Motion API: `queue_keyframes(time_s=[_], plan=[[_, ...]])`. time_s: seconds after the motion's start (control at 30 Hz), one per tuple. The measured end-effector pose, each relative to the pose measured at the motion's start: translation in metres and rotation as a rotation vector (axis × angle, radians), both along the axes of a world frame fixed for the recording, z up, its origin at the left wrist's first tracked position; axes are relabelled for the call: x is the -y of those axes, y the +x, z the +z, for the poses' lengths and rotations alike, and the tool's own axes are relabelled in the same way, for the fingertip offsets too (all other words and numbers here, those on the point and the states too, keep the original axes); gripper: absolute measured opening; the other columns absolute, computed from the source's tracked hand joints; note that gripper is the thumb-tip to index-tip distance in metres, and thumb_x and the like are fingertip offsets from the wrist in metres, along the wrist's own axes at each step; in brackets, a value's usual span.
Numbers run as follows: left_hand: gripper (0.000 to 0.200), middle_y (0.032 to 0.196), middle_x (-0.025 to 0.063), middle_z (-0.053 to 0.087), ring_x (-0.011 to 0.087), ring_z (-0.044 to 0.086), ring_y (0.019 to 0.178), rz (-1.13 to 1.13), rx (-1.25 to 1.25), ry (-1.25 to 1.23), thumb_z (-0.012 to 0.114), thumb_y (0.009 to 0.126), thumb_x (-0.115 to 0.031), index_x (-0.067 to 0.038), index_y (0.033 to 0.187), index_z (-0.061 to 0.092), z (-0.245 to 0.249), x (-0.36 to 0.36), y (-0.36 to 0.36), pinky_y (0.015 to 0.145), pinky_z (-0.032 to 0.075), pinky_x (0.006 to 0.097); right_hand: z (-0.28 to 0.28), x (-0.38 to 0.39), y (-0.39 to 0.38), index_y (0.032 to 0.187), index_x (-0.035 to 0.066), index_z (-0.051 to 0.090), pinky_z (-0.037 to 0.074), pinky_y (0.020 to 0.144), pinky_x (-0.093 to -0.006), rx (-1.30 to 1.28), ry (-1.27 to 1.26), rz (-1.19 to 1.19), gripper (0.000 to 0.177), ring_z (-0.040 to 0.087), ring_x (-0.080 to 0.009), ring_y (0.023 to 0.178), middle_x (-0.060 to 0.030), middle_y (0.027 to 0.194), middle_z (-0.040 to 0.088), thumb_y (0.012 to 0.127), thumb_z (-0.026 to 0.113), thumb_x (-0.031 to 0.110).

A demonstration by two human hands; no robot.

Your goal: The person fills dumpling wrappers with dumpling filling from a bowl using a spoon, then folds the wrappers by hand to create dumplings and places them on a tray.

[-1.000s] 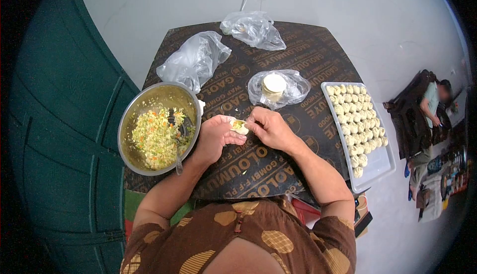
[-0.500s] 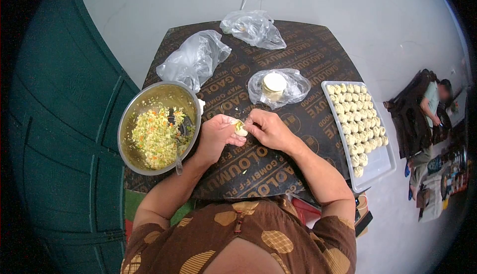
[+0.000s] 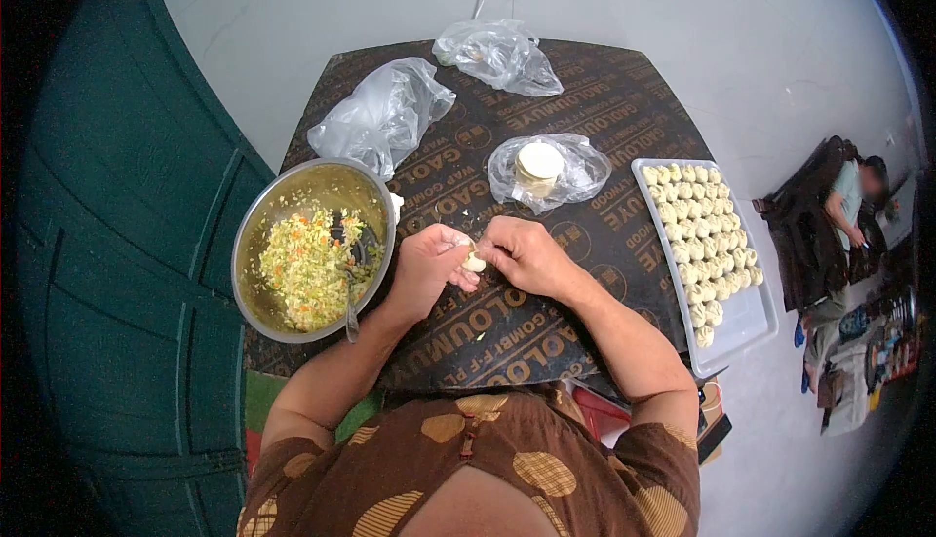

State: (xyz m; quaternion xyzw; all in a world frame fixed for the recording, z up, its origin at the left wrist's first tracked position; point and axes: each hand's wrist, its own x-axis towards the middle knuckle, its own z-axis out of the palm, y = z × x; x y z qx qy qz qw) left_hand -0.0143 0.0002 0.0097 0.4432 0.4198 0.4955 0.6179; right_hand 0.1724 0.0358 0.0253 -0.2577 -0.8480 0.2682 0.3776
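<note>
Between my two hands, over the table's middle, is a small pale dumpling [image 3: 474, 262] with some filling showing at its top. My left hand [image 3: 434, 262] cups it, thumb and fingers closed around it. The fingertips of my right hand [image 3: 522, 252] pinch its edge from the other side. Left of my hands stands a metal bowl [image 3: 246, 288] of chopped vegetable filling [image 3: 302, 269], with a spoon [image 3: 352, 318] resting against its near right side. Rows of pleated dumplings [image 3: 697, 235] fill much of a pale plastic tray [image 3: 746, 332] on the right.
A jar with a white lid [image 3: 539, 161] sits on a clear plastic bag [image 3: 590, 172] beyond my hands. Two more plastic bags [image 3: 390, 113] lie toward the back of the dark printed table [image 3: 468, 342]. A seated person [image 3: 850, 201] is at the far right.
My fingers have closed further over the dumpling's top, and less filling shows. Both hands stay in nearly the same place.
</note>
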Motion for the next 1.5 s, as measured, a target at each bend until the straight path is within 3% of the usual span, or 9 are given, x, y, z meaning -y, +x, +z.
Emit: queue_keyframes(time_s=[0.2,0.3,0.4,0.47,0.67,0.87,1.0,1.3,1.5], plan=[[0.008,0.080,0.0137,0.066,0.0169,0.066,0.062,0.002,-0.142,0.005,0.057,0.089,0.000,0.004,0.096,0.056,-0.003,0.000,0.000,0.053,0.057,0.0280,0.000,0.001,-0.001,0.080,0.000,0.055,0.047,0.067,-0.0401,-0.009,0.019,0.067,0.010,0.058,-0.0350,0.076,-0.0150,0.078,0.056,0.082,0.063,0.006],[0.010,0.081,0.0130,0.065,0.0155,0.065,0.061,-0.003,-0.185,0.034,0.057,0.089,0.000,0.004,0.098,0.055,-0.003,0.000,0.000,0.052,0.057,0.0274,0.009,0.007,-0.002,0.082,0.000,0.055,0.048,0.068,-0.0397,0.040,-0.223,-0.039,0.010,0.058,-0.0349,0.077,-0.0151,0.079,0.057,0.082,0.063,0.005],[0.012,0.081,0.0124,0.065,0.0145,0.064,0.060,-0.014,-0.263,0.067,0.057,0.089,0.001,0.004,0.100,0.054,-0.002,0.000,0.000,0.053,0.057,0.0272,0.009,0.004,-0.001,0.083,0.000,0.055,0.047,0.068,-0.0398,0.040,-0.181,-0.004,0.011,0.058,-0.0352,0.077,-0.0154,0.080,0.057,0.081,0.064,0.005],[0.013,0.082,0.0135,0.065,0.0158,0.065,0.060,-0.018,-0.307,0.104,0.055,0.090,0.000,0.004,0.101,0.052,-0.002,-0.001,-0.001,0.053,0.057,0.0272,0.002,-0.001,0.000,0.082,0.000,0.054,0.047,0.068,-0.0400,0.042,0.048,0.070,0.011,0.058,-0.0348,0.076,-0.0154,0.078,0.057,0.081,0.064,0.005],[0.014,0.085,0.0187,0.065,0.0227,0.067,0.063,0.046,-0.010,0.033,0.049,0.093,-0.007,0.005,0.101,0.050,0.006,-0.001,-0.005,0.056,0.058,0.0305,0.001,0.003,-0.002,0.080,-0.001,0.053,0.046,0.063,-0.0388,-0.034,-0.071,-0.053,0.011,0.058,-0.0337,0.071,-0.0158,0.073,0.055,0.085,0.061,0.006],[0.016,0.085,0.0186,0.064,0.0229,0.068,0.068,0.032,0.117,-0.063,0.047,0.093,-0.007,0.007,0.100,0.050,0.005,-0.002,-0.005,0.062,0.060,0.0312,-0.003,0.005,-0.005,0.081,-0.002,0.054,0.046,0.063,-0.0375,-0.096,-0.139,-0.099,0.013,0.059,-0.0316,0.070,-0.0162,0.075,0.056,0.085,0.062,0.007],[0.016,0.086,0.0199,0.065,0.0252,0.068,0.068,0.061,0.056,-0.043,0.049,0.089,-0.006,0.006,0.099,0.050,0.001,-0.003,-0.005,0.061,0.060,0.0338,-0.006,0.003,-0.007,0.083,-0.001,0.054,0.047,0.063,-0.0378,-0.092,-0.170,-0.083,0.013,0.059,-0.0319,0.071,-0.0163,0.076,0.056,0.085,0.063,0.007],[0.012,0.085,0.0145,0.066,0.0184,0.066,0.065,0.058,0.047,0.004,0.055,0.091,-0.005,0.004,0.098,0.053,0.004,-0.001,-0.002,0.058,0.058,0.0268,-0.002,0.004,-0.005,0.084,-0.001,0.054,0.047,0.065,-0.0390,-0.020,-0.132,-0.068,0.012,0.059,-0.0346,0.074,-0.0166,0.077,0.056,0.084,0.063,0.006],[0.009,0.083,0.0125,0.067,0.0160,0.066,0.063,0.021,-0.052,0.016,0.055,0.091,-0.003,0.004,0.096,0.057,0.002,0.001,0.000,0.055,0.057,0.0256,-0.007,0.000,-0.004,0.082,0.000,0.052,0.047,0.066,-0.0434,0.037,0.129,-0.054,0.012,0.057,-0.0370,0.076,-0.0165,0.075,0.054,0.083,0.062,0.005]])
